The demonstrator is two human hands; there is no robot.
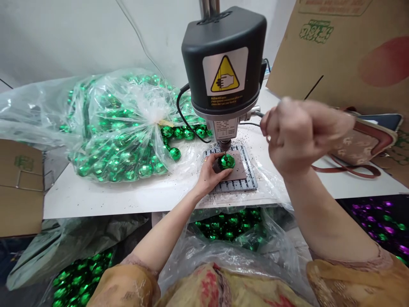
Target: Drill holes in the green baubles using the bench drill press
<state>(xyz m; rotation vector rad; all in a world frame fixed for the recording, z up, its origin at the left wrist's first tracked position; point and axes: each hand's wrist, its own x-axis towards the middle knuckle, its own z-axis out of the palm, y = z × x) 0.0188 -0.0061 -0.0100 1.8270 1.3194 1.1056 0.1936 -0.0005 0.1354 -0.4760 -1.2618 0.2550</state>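
A shiny green faceted ball (228, 161) sits under the bit of a black and grey bench drill press (225, 64). My left hand (211, 172) grips the ball from its left side, thumb in front, holding it on a pinkish pad (239, 164) over the slotted metal base (251, 172). The bit meets the top of the ball or is just above it; I cannot tell which. Raised at the right of the machine, my right hand (300, 132) is closed around the feed lever (256, 112), most of which its fingers hide.
A clear plastic bag of green balls (118, 128) lies on the white table (96, 202) at left. Another open bag of green balls (228, 224) hangs below the front edge. A handbag (364, 138) and a large cardboard box (338, 55) stand at right. Dark shavings surround the base.
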